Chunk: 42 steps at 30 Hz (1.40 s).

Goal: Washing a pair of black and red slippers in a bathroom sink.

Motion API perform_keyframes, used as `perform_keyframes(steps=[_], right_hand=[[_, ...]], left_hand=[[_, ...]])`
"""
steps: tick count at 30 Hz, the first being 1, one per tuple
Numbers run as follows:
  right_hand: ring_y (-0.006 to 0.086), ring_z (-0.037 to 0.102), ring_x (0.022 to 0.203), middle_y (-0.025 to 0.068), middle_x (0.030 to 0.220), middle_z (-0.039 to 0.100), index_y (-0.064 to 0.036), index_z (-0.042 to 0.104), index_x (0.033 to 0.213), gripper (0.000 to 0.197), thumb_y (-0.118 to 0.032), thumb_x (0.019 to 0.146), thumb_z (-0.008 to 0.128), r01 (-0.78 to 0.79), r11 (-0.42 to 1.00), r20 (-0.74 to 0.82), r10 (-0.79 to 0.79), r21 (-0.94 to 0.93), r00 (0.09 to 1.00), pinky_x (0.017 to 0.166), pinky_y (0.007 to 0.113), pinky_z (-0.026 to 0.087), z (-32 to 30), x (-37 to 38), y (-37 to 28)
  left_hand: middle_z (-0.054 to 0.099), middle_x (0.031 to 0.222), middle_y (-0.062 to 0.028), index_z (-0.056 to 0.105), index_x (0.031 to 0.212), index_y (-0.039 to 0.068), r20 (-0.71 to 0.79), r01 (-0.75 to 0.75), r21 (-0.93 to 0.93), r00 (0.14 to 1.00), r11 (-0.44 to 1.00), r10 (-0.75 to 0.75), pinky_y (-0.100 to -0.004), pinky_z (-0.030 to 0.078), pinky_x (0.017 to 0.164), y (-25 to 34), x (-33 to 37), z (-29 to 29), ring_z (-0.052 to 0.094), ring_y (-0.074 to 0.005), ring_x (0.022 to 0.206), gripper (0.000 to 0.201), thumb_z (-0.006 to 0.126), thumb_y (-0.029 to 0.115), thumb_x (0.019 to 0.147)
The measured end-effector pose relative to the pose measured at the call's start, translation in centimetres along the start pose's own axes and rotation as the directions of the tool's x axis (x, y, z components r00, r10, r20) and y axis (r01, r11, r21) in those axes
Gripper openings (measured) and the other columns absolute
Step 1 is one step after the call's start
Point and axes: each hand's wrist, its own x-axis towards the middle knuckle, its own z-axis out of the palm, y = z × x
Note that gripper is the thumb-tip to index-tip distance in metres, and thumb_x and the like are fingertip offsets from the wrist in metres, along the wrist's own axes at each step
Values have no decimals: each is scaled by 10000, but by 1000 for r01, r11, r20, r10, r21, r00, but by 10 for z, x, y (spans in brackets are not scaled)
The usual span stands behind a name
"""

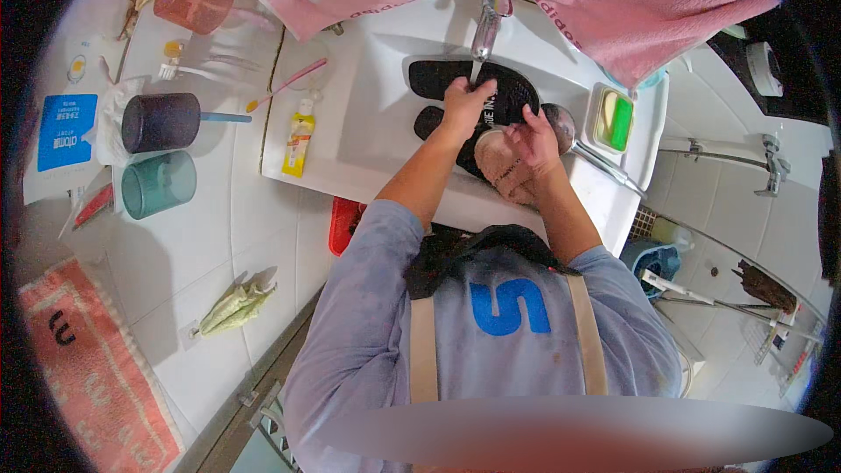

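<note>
My left hand (464, 105) grips a black slipper (508, 88) by its edge, under the stream from a metal tap (491, 22) in a white sink (385, 123). My right hand (533, 142) rests on the same slipper's fluffy beige lining (508, 171), fingers bent against it. A second black slipper (431, 79) lies sole up in the basin just behind my left hand.
A green soap in a tray (615, 121) sits on the sink's right rim. Pink towels (613, 0) hang above. On the left are a yellow tube (300, 138), a dark cup (162, 121), a teal cup (159, 182), toothbrushes (285, 86) and a red cup (194, 0).
</note>
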Motion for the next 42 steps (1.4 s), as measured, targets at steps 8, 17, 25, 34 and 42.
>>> perform_keyframes(steps=[8, 17, 25, 34, 42], right_hand=[[258, 588, 867, 134, 1102, 569, -36, 423, 1159, 277, -129, 922, 532, -29, 999, 1, 29, -25, 1000, 912, 467, 475, 11, -1, 9], [284, 613, 937, 139, 1066, 601, 6, 506, 1131, 274, -165, 920, 535, -13, 998, 80, 8, 63, 997, 784, 425, 546, 38, 22, 7], [305, 624, 913, 156, 1077, 600, 14, 506, 1153, 327, -237, 943, 496, -79, 996, 21, 79, 29, 997, 773, 422, 556, 45, 25, -2], [312, 639, 859, 180, 1025, 598, 26, 473, 1132, 359, -289, 969, 418, -189, 976, -28, 187, -104, 982, 728, 429, 579, 59, 47, -6], [306, 660, 814, 163, 996, 620, -14, 490, 1147, 381, -338, 968, 402, -215, 926, -83, 198, -310, 977, 674, 433, 584, 80, 58, -11]], left_hand=[[623, 741, -95, 626, 883, -44, -219, -44, 254, 970, 966, 101, -341, 446, 601, 19, 19, -15, 570, -200, 660, 472, 477, 401, 935], [607, 815, -16, 623, 926, 6, 23, 107, -193, 994, 975, -104, -257, 413, 635, 13, 17, -39, 519, -94, 722, 212, 644, 200, 844], [640, 940, -112, 562, 1160, -44, 56, -65, 187, 997, 980, 55, -230, 459, 702, 14, 9, -48, 581, -121, 806, 453, 693, 195, 797], [658, 905, -162, 642, 1007, 29, 296, -486, 747, 854, 454, 427, -420, 448, 836, 54, 1, -73, 628, -314, 818, 509, 674, 461, 739], [643, 743, -157, 634, 920, -12, 70, -284, 628, 948, 724, 311, -347, 466, 642, 48, 6, -70, 607, -260, 657, 389, 636, 366, 829]])
